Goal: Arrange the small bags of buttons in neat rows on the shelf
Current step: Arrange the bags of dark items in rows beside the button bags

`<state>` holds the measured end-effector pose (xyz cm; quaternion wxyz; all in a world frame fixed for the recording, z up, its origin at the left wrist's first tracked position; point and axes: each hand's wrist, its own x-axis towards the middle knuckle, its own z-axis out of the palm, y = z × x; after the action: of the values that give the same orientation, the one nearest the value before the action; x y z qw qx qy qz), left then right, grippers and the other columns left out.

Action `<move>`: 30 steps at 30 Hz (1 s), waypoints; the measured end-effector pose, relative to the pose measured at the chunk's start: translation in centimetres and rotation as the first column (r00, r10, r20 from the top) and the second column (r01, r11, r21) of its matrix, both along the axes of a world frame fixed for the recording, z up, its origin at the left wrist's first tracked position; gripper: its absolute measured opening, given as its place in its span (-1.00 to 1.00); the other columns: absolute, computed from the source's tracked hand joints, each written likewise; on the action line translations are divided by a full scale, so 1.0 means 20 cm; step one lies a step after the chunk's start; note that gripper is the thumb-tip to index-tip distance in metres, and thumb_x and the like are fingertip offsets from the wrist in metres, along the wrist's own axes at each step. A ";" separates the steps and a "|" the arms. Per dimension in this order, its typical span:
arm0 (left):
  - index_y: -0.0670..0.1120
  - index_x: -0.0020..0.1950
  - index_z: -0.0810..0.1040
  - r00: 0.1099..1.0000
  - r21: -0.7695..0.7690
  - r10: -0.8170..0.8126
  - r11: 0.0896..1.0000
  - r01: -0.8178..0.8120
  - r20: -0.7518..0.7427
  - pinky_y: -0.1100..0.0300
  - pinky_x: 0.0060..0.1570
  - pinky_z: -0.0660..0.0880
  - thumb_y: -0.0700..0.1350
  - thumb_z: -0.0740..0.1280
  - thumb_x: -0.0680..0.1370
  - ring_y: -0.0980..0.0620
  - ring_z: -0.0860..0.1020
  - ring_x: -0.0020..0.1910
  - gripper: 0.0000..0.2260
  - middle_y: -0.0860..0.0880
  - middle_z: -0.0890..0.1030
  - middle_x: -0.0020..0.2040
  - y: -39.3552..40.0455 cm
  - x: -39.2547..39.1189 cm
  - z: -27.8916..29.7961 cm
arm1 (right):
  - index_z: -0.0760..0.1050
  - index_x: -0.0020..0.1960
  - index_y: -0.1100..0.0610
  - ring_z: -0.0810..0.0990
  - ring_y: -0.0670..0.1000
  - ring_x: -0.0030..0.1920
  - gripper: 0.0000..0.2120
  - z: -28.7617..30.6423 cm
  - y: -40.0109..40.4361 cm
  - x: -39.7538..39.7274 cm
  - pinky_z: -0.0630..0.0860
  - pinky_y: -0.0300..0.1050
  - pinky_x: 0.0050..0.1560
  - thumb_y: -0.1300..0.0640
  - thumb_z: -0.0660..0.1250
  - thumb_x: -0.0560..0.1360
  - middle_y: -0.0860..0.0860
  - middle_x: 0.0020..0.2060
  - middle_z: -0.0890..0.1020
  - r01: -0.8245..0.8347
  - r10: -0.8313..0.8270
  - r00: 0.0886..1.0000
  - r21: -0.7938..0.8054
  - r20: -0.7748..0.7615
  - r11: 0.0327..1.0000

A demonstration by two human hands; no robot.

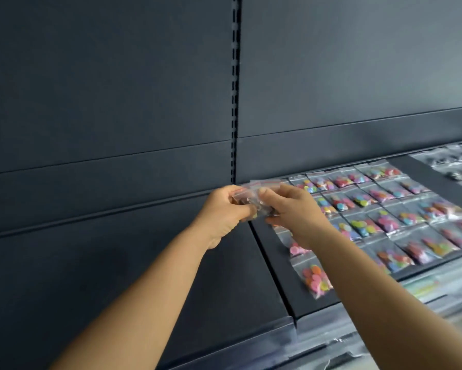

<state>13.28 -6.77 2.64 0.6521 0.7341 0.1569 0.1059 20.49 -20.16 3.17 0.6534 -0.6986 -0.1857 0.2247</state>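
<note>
Both hands hold a small bunch of clear zip bags of buttons (254, 194) above the left end of the dark shelf (275, 265). My left hand (224, 209) grips the bunch from the left and my right hand (294, 209) pinches it from the right, thumb on top. Several rows of bags with colourful buttons (379, 209) lie flat on the shelf to the right. One bag of orange and pink buttons (315, 279) lies nearest the front, and another pink one (296, 248) is partly hidden under my right wrist.
A dark back panel (117, 102) with a slotted upright (234, 102) rises behind the shelves. An adjoining dark shelf (198, 289) sits on the left. Bags of dark buttons (448, 161) lie at the far right. Lower shelves with wrapped goods (424, 287) show below.
</note>
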 end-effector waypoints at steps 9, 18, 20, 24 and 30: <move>0.01 -0.11 0.60 0.977 -0.015 -0.212 0.977 0.212 -0.020 0.19 -0.12 0.55 -0.14 0.42 0.48 0.14 0.61 -0.22 -0.95 0.04 0.68 -0.17 -0.64 0.43 0.00 | 0.60 -0.27 0.13 0.51 -0.05 -0.40 -0.81 0.00 -0.70 0.26 0.55 -0.19 -0.34 0.15 0.35 0.51 -0.01 -0.45 0.59 0.327 -0.327 0.945 -0.033 -0.011 0.945; -0.01 -0.08 0.62 0.944 -0.012 -0.327 0.945 0.327 -0.037 0.11 -0.05 0.58 -0.13 0.44 0.46 -0.01 0.65 -0.10 -0.93 -0.06 0.69 -0.13 -1.42 0.80 0.02 | 0.58 0.02 0.20 0.64 0.16 -0.14 -0.76 0.02 -1.50 0.52 0.57 0.06 -0.04 0.17 0.48 0.39 0.19 -0.10 0.68 0.344 -0.346 0.938 -0.060 -0.022 0.937; -0.06 -0.02 0.59 0.923 -0.079 -0.383 0.921 0.380 -0.028 0.11 -0.13 0.59 -0.19 0.41 0.48 0.00 0.65 -0.15 -0.90 -0.09 0.68 -0.10 -1.58 0.87 0.03 | 0.61 0.01 0.18 0.66 0.17 -0.10 -0.80 0.03 -1.68 0.57 0.57 0.07 -0.01 0.22 0.47 0.39 0.18 -0.10 0.69 0.377 -0.379 0.925 -0.038 -0.027 0.925; -0.19 0.04 0.57 0.872 -0.155 -0.489 0.863 0.481 -0.019 0.28 -0.31 0.54 -0.30 0.38 0.48 0.11 0.62 -0.28 -0.85 -0.09 0.64 -0.13 -1.87 0.99 0.04 | 0.65 -0.16 0.11 0.60 -0.02 -0.30 -0.94 0.04 -1.98 0.66 0.54 -0.10 -0.20 0.20 0.39 0.44 0.04 -0.27 0.69 0.470 -0.470 0.882 0.008 -0.032 0.883; -0.15 -0.08 0.59 0.843 -0.216 -0.538 0.823 0.525 -0.006 0.27 -0.26 0.58 -0.22 0.40 0.47 0.10 0.62 -0.28 -0.95 -0.07 0.64 -0.20 -2.19 1.17 0.03 | 0.60 -0.09 0.10 0.66 0.03 -0.23 -0.93 0.02 -2.31 0.77 0.60 -0.09 -0.19 0.12 0.42 0.44 0.08 -0.22 0.68 0.612 -0.607 0.787 0.014 -0.111 0.791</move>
<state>36.59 -50.65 3.30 0.7226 0.6802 -0.0220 -0.1214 35.91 -66.27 3.62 0.7164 -0.6926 0.0773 0.0322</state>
